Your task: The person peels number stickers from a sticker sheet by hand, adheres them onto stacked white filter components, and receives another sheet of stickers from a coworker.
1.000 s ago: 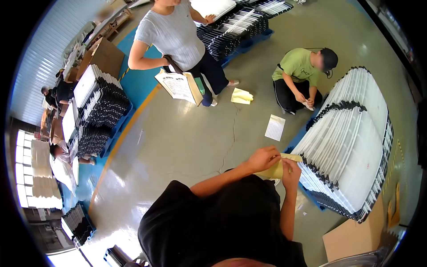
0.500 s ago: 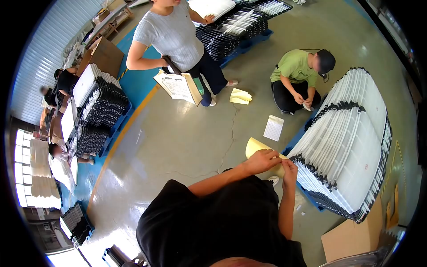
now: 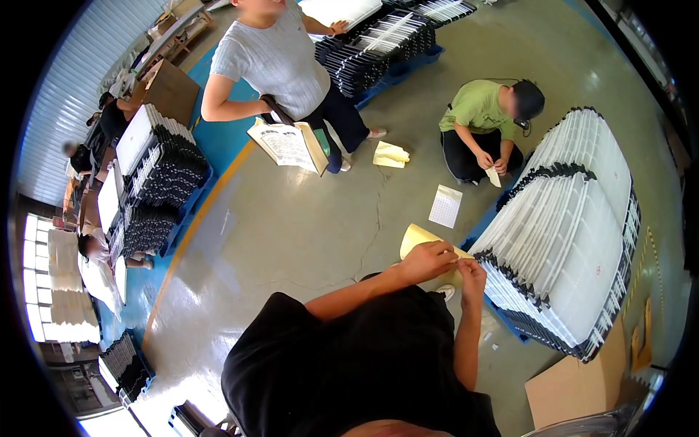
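Note:
My left hand (image 3: 428, 262) is closed on a curled yellow paper sheet (image 3: 421, 240), which stands up in front of my body. My right hand (image 3: 472, 282) is close beside it, fingers pinched together at the sheet's right edge. Whatever is between those fingertips is too small to make out. Just right of my hands is a large stack of white panels with black edges (image 3: 553, 247) on a blue pallet (image 3: 477, 231).
A white gridded sheet (image 3: 445, 206) and a folded yellow paper (image 3: 391, 154) lie on the floor. A person in green (image 3: 477, 109) crouches ahead; another in grey (image 3: 280, 65) stands holding a clipboard (image 3: 291, 146). Cardboard (image 3: 571, 390) lies at lower right. More stacks (image 3: 164, 160) stand left.
My hands stay together at the yellow sheet with only slight finger movement. The crouching person now holds up a small pale paper more visibly. The view has shifted slightly.

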The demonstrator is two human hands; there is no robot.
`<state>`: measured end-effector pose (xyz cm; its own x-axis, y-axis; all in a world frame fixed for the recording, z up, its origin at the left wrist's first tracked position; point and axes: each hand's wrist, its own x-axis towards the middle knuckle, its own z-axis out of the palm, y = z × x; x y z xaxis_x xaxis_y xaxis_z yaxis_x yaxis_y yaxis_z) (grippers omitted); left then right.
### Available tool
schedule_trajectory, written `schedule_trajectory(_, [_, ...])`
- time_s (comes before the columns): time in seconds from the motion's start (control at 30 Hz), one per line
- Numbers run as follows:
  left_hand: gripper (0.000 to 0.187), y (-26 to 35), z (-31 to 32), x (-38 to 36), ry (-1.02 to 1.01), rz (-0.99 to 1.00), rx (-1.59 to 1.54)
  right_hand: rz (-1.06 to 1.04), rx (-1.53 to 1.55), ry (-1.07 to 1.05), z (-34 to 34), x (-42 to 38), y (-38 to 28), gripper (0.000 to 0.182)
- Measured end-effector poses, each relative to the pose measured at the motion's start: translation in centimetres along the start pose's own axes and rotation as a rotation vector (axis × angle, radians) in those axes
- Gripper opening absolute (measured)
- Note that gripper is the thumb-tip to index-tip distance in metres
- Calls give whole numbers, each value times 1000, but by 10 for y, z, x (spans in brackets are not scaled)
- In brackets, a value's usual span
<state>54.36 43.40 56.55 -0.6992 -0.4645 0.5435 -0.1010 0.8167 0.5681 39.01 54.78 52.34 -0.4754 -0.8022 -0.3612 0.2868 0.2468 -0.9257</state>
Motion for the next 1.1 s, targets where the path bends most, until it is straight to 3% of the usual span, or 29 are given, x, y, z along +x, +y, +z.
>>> schedule_trajectory(0.07, [20,1,4,-2,36,-76,-54,-170,-183,33,2,0,1,13])
schedule_trajectory(0.13, [20,-1,6,-5,-47,-312,-181,-212,-242,48,4,0,-2,14])
schedule_trajectory(0.23, [18,1,14,-6,-74,-485,-341,-289,-341,78,8,-3,-9,16])
schedule_trajectory(0.57, [22,1,31,-4,7,-588,-522,-396,-522,94,3,-5,-16,18])
schedule_trajectory(1.1, [17,-1,52,4,-15,-752,-702,-361,-429,162,-10,-4,-14,17])
